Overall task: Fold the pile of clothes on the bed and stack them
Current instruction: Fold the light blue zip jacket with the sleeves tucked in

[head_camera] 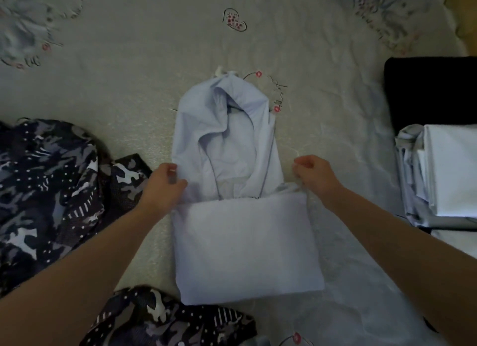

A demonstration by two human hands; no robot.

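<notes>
Pale printed bedsheet (258,41) covers the bed, and at its middle lies a light blue garment (245,242), its near half folded flat. Left hand (162,183) pinches the garment's left edge with curled fingers; right hand (313,174) pinches the right edge likewise. Camouflage clothes (44,180) are heaped to the left, a folded stack (446,170) at right.

Both hands (162,184) (313,174) forward — fingers curled (pinching)
</notes>
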